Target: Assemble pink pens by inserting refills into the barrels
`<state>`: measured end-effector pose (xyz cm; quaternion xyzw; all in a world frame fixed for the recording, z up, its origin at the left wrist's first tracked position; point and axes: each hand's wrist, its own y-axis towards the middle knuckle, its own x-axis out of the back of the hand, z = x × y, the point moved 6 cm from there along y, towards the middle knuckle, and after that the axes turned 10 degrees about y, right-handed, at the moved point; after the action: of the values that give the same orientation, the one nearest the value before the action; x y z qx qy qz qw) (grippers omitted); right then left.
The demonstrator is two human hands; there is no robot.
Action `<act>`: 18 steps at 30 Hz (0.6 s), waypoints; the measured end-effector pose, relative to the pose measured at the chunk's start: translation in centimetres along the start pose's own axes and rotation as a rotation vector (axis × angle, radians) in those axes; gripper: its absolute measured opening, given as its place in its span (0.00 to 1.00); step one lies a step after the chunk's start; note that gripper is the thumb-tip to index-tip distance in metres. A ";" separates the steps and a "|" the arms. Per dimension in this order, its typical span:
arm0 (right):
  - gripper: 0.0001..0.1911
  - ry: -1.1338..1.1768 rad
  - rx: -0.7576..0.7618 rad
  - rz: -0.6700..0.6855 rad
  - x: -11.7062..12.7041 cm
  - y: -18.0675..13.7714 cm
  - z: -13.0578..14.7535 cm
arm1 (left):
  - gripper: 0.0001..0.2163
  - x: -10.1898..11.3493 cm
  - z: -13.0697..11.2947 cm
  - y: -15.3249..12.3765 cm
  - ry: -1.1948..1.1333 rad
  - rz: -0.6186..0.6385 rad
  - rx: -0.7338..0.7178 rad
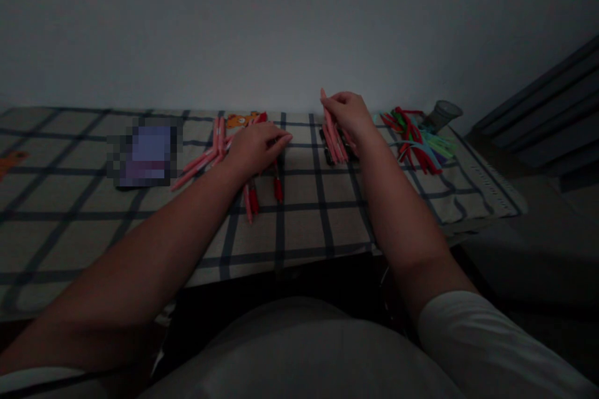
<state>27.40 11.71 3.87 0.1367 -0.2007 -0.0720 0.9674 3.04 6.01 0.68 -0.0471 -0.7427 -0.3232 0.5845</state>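
Observation:
My right hand (349, 113) is closed, its fingertips pinching a pink pen (322, 95) that sticks up above them. Below it, a bundle of pink pens (334, 144) lies side by side on something dark. My left hand (253, 148) rests over a loose pile of pink pens (219, 137), thumb and forefinger drawn together toward the right; whatever sits between them is too small to make out. Pens with red ends (278, 189) poke out beneath the left hand. An orange bear-shaped piece (241, 120) lies behind it, partly covered.
A checked cloth (299, 224) covers the table, which meets a plain wall. A blurred phone-like device (148, 153) lies at left, an orange piece (12, 162) farther left. Red, green and blue strips (416, 143) lie at right beside a clear cup (442, 114).

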 end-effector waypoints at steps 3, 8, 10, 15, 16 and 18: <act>0.16 -0.269 0.032 -0.027 0.7 0.2 -0.2 | 0.21 -0.1 0.0 0.0 -0.004 0.006 -0.004; 0.16 -0.505 -0.037 0.026 1.3 0.2 -1.3 | 0.20 -0.1 0.0 0.0 -0.002 -0.005 -0.001; 0.16 -0.574 -0.078 0.042 1.5 0.0 -1.6 | 0.20 -0.1 0.0 0.0 -0.003 -0.013 -0.007; 0.18 -0.674 -0.164 0.090 1.4 -0.8 -1.4 | 0.19 -0.2 0.1 0.0 0.005 -0.001 0.013; 0.18 -0.682 -0.167 0.100 1.4 -0.9 -1.3 | 0.19 -0.1 0.1 0.0 0.004 0.000 0.014; 0.19 -0.696 -0.169 0.110 1.2 -0.9 -1.3 | 0.19 -0.1 0.0 0.0 0.002 0.005 0.012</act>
<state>28.98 10.96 2.88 0.0127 -0.5184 -0.0783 0.8514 3.06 6.10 0.60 -0.0450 -0.7440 -0.3172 0.5864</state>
